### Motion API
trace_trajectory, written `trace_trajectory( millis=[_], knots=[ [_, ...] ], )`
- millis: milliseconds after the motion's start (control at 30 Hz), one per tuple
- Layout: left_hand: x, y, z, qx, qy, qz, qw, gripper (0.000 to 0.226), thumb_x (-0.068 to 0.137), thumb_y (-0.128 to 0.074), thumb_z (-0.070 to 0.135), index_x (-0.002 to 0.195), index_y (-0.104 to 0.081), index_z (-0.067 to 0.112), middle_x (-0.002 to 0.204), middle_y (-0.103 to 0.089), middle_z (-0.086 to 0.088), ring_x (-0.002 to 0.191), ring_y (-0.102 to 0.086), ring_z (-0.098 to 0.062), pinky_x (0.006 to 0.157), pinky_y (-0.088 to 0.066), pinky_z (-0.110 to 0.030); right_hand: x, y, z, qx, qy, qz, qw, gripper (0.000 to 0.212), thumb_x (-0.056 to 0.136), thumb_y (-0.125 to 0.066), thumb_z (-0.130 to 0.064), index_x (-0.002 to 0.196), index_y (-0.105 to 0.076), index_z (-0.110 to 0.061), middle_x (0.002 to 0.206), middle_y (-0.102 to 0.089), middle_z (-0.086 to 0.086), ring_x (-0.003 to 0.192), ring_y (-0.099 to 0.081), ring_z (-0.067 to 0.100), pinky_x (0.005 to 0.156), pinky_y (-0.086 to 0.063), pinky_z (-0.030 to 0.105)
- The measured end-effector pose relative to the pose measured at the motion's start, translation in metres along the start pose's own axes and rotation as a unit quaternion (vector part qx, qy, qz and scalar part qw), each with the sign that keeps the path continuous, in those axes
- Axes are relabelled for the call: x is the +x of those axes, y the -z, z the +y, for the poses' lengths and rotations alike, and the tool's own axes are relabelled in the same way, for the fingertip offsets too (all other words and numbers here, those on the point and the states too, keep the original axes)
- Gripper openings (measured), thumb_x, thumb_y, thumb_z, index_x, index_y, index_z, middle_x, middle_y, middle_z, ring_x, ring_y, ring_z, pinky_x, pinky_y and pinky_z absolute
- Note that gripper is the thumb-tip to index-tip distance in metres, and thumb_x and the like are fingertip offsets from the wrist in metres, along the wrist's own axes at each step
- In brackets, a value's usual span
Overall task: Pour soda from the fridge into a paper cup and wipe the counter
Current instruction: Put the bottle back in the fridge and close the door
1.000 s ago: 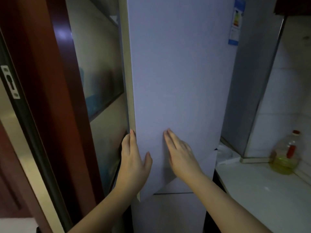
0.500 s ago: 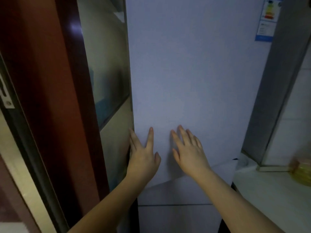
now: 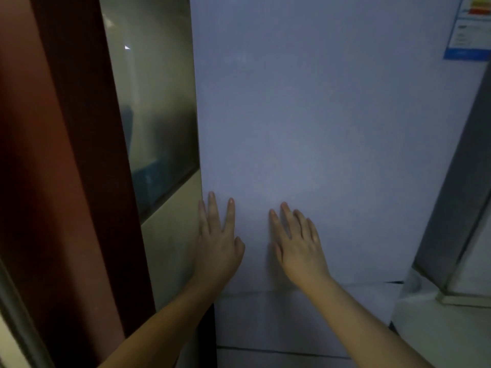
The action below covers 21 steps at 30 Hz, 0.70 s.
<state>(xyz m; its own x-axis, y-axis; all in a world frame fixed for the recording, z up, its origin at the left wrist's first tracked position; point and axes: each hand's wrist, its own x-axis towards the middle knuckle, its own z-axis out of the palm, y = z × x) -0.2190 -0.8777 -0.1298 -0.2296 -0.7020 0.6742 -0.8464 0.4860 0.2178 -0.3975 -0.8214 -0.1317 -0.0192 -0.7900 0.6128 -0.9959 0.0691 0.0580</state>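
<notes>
A tall pale fridge door [image 3: 318, 128] fills the middle of the head view. My left hand [image 3: 218, 240] lies flat on the door near its left edge, fingers spread and holding nothing. My right hand [image 3: 297, 245] presses flat on the door just to the right of it, fingers apart, also empty. The upper door sits almost flush above the lower door [image 3: 292, 322]. No soda, paper cup or cloth is in view.
A dark red door frame [image 3: 66, 181] with a glass panel [image 3: 151, 115] stands close on the left. A white counter [image 3: 446, 328] begins at the lower right beside the fridge's grey side [image 3: 457, 195]. An energy label [image 3: 470, 30] is stuck at the door's top right.
The fridge door has swung shut from slightly ajar to nearly flush. My left hand moved from gripping the door's edge to lying flat on its front. The view shifted left and closer.
</notes>
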Motion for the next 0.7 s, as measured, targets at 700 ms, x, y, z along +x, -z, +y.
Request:
trace_trajectory(
  millis=[700],
  knots=[
    [0.043, -0.031, 0.010, 0.145, -0.049, -0.170, 0.974, 0.063, 0.098, -0.038, 0.040, 0.155, -0.016, 0.023, 0.163, 0.005, -0.014, 0.148, -0.012, -0.027, 0.117, -0.012, -0.049, 0.045, -0.012, 0.010, 0.013, 0.007, -0.046, 0.999, 0.067, 0.078, -0.071, -0.024, 0.139, -0.047, -0.011, 0.146, -0.043, 0.014, 0.128, -0.048, 0.035, 0.104, -0.036, 0.053]
  ],
)
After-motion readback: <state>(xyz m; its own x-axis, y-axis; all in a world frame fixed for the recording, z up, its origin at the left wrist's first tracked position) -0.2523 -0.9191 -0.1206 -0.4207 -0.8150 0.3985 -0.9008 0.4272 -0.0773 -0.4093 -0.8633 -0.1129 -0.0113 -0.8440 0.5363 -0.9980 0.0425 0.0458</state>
